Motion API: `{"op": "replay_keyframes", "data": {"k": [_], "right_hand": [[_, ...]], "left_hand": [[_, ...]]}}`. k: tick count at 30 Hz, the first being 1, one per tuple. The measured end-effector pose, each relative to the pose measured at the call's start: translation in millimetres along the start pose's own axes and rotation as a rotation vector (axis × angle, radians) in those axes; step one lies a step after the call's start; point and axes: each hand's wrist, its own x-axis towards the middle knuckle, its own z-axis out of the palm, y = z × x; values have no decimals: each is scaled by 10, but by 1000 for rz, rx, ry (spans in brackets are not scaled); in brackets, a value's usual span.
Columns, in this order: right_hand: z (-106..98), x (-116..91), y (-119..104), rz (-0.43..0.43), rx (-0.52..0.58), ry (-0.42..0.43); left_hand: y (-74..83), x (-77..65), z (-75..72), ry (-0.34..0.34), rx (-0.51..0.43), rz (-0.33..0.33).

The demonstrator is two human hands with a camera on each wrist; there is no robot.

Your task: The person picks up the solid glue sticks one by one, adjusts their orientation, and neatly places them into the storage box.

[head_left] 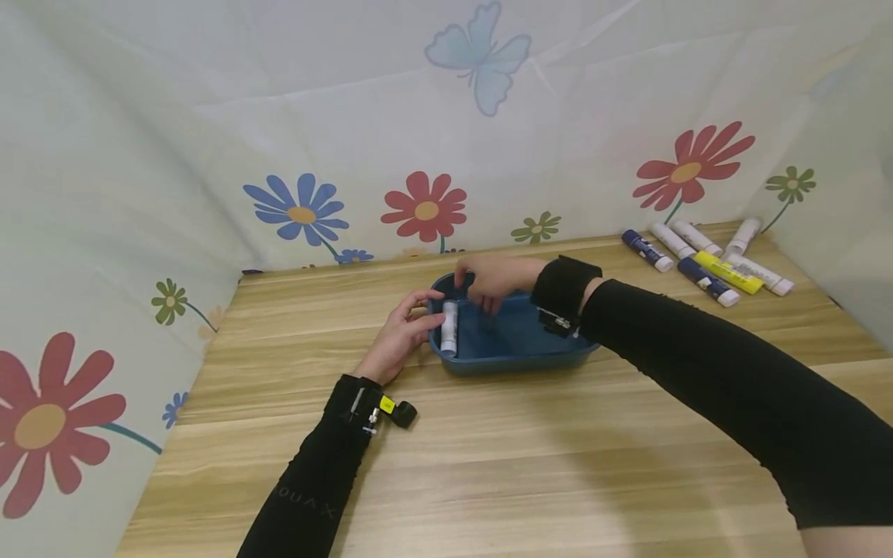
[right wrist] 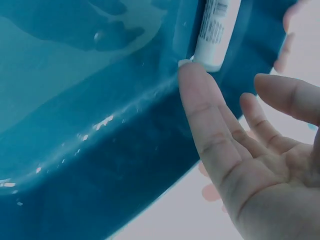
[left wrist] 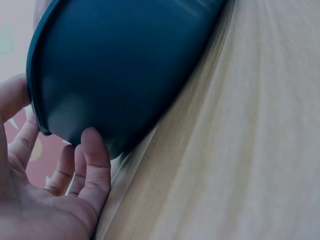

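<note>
A deep blue plastic tray [head_left: 516, 363] with rounded ends stands on the wooden table. Inside its left end lies one white glue stick [head_left: 449, 329], parallel to the end wall; its printed barcode shows in the right wrist view. My left hand [head_left: 401, 337] holds the tray's left end, thumb and forefinger over the rim and other fingers against the outer wall [left wrist: 115, 75]. Above the tray's left part reaches my right hand [head_left: 498, 279], holding nothing. Its fingers are extended, with one fingertip [right wrist: 192, 75] right beside the end of the glue stick [right wrist: 212, 50].
At the back right lies a loose group of glue sticks: several white ones [head_left: 672, 240], a yellow one [head_left: 729, 273] and two navy ones [head_left: 708, 282]. A flower-printed cloth [head_left: 572, 155] hangs behind the table [head_left: 488, 449] and at its sides.
</note>
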Motion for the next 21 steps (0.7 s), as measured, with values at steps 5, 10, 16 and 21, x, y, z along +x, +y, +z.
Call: {"op": "replay_keyframes", "data": {"k": [5, 10, 16, 21], "right_hand": [[-119, -65, 58, -24, -46, 42], [-210, -130, 76, -68, -69, 113], [-365, -199, 119, -121, -72, 233], [-530, -315, 169, -137, -29, 320]], "left_hand": [[7, 1, -2, 4, 5, -8], [-2, 9, -6, 4, 13, -7], [12, -2, -1, 7, 14, -14], [19, -3, 11, 10, 6, -10]]}}
